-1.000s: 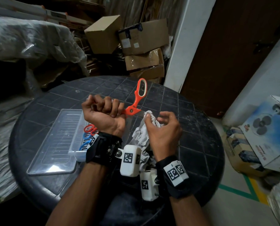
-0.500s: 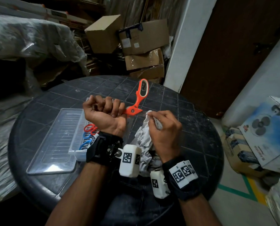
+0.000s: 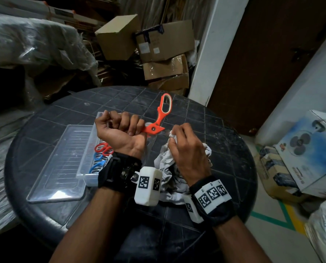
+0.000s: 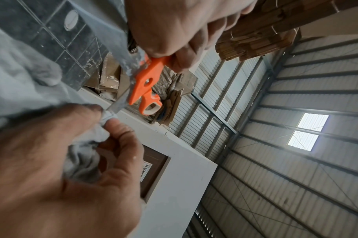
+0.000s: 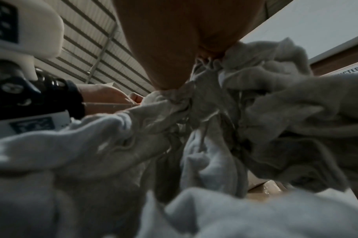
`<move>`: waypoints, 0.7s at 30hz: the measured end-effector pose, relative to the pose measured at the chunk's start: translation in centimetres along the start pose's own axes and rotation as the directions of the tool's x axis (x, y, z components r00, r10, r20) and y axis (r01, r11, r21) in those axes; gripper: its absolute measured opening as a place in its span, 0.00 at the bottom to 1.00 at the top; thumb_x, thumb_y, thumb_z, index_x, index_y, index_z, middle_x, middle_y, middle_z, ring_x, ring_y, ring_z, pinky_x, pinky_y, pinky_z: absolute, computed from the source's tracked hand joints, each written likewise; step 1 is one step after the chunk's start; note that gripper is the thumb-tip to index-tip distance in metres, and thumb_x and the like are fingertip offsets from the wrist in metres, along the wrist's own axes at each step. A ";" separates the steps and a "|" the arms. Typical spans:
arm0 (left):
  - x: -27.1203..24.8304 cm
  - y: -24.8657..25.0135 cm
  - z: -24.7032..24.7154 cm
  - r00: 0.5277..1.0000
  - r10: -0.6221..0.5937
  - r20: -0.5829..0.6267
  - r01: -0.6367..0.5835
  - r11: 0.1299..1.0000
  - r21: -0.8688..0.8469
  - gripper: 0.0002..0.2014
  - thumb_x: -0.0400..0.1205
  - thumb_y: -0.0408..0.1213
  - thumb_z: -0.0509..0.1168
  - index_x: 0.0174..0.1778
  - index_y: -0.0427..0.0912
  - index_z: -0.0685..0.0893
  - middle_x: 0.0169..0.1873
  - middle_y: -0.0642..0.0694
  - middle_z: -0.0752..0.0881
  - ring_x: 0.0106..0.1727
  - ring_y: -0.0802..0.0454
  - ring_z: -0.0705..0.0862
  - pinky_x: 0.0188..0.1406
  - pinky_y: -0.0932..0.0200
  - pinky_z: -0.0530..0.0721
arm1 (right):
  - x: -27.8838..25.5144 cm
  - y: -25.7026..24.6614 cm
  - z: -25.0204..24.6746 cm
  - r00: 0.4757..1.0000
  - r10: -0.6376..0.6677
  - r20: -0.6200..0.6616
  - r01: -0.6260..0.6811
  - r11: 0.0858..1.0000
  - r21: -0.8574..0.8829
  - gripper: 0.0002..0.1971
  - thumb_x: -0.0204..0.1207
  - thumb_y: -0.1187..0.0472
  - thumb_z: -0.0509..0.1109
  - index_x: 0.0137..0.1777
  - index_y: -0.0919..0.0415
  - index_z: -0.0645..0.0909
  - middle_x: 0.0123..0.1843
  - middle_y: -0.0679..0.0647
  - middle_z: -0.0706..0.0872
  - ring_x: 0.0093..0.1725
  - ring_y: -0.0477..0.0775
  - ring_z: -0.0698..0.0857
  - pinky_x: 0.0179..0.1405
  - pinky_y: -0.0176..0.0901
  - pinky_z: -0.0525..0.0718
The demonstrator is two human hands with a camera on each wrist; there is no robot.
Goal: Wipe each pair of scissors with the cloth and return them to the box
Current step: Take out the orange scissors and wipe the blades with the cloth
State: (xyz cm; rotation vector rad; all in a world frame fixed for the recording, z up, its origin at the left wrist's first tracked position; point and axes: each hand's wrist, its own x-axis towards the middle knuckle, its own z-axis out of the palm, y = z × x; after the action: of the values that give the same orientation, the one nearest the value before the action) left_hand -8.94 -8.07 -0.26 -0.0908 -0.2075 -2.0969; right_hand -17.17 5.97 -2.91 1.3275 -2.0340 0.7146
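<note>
My left hand (image 3: pixel 120 128) grips one handle of the orange scissors (image 3: pixel 163 111) in a fist above the table. The scissors are spread wide, and their free handle loop points up and away. To their right, my right hand (image 3: pixel 185 147) pinches a fold of the white cloth (image 3: pixel 166 164). In the left wrist view the cloth (image 4: pixel 21 72) is pinched round the tip of a bare steel blade (image 4: pixel 121 64). The rest of the cloth (image 5: pixel 255 128) hangs crumpled under my right palm. The clear plastic box (image 3: pixel 86 175) lies left of my left wrist, holding red scissors (image 3: pixel 103 149) and blue scissors (image 3: pixel 97 164).
The box's clear lid (image 3: pixel 63 164) lies flat to the box's left on the round dark table (image 3: pixel 224 149). Cardboard boxes (image 3: pixel 164 44) are stacked behind the table. A fan carton (image 3: pixel 310 149) stands on the floor to the right.
My right hand's fingers have closed from a loose hold into a pinch on the cloth at the blade, and its wrist has swung out to the right. The left fist has hardly moved.
</note>
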 end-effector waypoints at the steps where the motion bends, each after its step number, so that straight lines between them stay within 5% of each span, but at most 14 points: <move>1: 0.0 0.0 0.0 1.000 0.002 -0.011 -0.002 1.000 0.006 0.22 0.83 0.48 0.52 0.24 0.49 0.55 0.17 0.52 0.52 0.17 0.54 0.49 0.21 0.64 0.51 | 0.0 0.0 0.1 1.000 -0.007 0.012 0.007 1.000 -0.007 0.09 0.80 0.70 0.74 0.58 0.68 0.82 0.54 0.61 0.81 0.41 0.56 0.85 0.42 0.53 0.91; 15: -0.1 -0.4 -0.1 0.999 -0.003 -0.033 0.004 1.000 0.019 0.22 0.83 0.47 0.53 0.25 0.49 0.54 0.17 0.52 0.53 0.17 0.54 0.50 0.21 0.64 0.52 | -0.2 0.0 -0.5 0.999 -0.013 0.046 0.011 0.999 0.032 0.08 0.78 0.72 0.75 0.55 0.68 0.84 0.50 0.59 0.82 0.37 0.55 0.84 0.39 0.51 0.91; 19: -0.2 -0.3 0.0 1.000 0.014 -0.011 -0.014 1.000 0.020 0.22 0.84 0.47 0.52 0.25 0.49 0.54 0.17 0.52 0.52 0.17 0.54 0.50 0.21 0.64 0.52 | 0.1 0.0 -0.8 0.993 0.117 -0.015 -0.113 0.981 0.158 0.05 0.78 0.67 0.78 0.51 0.65 0.87 0.47 0.52 0.80 0.40 0.48 0.81 0.42 0.34 0.82; 21: -0.1 -0.2 0.0 0.999 0.039 -0.006 -0.039 0.999 0.014 0.22 0.84 0.47 0.52 0.25 0.49 0.54 0.17 0.52 0.52 0.17 0.54 0.50 0.21 0.64 0.52 | 0.0 -0.1 -0.9 0.976 0.214 -0.036 -0.203 0.959 0.197 0.07 0.78 0.59 0.81 0.53 0.59 0.91 0.48 0.50 0.80 0.50 0.49 0.80 0.49 0.38 0.82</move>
State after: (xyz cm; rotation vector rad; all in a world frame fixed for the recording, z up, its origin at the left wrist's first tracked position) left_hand -9.09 -7.91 -0.26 -0.0796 -0.2147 -2.0569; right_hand -16.93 6.60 -2.35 1.1901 -2.1223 1.0559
